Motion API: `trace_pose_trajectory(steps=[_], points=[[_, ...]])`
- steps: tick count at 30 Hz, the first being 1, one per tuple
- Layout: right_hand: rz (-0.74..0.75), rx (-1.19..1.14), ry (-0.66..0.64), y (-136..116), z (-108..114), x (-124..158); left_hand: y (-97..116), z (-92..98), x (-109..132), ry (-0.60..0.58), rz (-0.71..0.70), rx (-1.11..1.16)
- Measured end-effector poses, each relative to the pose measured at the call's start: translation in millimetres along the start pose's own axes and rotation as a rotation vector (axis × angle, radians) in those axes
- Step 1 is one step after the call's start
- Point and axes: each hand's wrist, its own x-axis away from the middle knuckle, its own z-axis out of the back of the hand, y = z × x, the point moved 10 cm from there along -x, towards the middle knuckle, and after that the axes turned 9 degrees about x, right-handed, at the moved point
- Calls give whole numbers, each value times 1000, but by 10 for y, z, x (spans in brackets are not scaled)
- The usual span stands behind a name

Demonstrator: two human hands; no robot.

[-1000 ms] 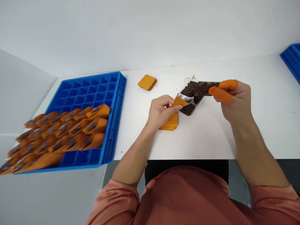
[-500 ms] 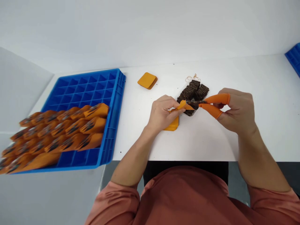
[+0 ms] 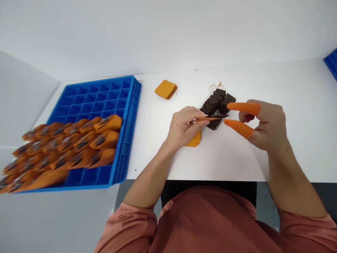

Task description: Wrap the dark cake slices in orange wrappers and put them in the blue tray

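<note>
My left hand (image 3: 185, 125) pinches a thin orange sheet (image 3: 214, 118) between thumb and fingers, seen nearly edge-on, with a dark flat piece against its upper side. Orange finger cots cover the thumb and forefinger of my right hand (image 3: 259, 123). Those two fingers stand apart just right of the sheet's tip, holding nothing. Under and beyond the sheet, a clear tray (image 3: 217, 128) holds dark brown, thin pieces (image 3: 213, 102) stacked in rows. Partly hidden by my left hand, more orange sheet material (image 3: 194, 140) lies on the table.
A blue divided tray (image 3: 125, 130) at left holds rows of folded orange pouches (image 3: 106, 140) with dark contents. A small stack of square orange sheets (image 3: 165, 89) lies on the white table (image 3: 223, 161). Thin tan loops (image 3: 220, 84) lie behind the clear tray. Another blue tray (image 3: 332, 65) shows at far right.
My right thumb and forefinger have parted and come away from the dark piece at the sheet. The sheet in my left hand now appears flatter, with the dark piece along it.
</note>
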Motion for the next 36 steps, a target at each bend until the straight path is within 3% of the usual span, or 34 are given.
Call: trace_pose_trajectory(steps=[6,9,12,17,25,36], points=[[-260,-256,42,318,-157,59,-31,-50,-2,6,73,224],[-315,-269,42,407,-217,78,-104,53,14,117,82,220],[-283,-285,53,394,-221,64,-155,141,35,189,63,192],[-222,-219,74,355,-192,41,-140,174,40,194,20,101],[39,58,-2,163,-307,32,64,58,15,76,-115,-224],[90,71,3,98,-333,45,146,11,14,23,-203,-260]])
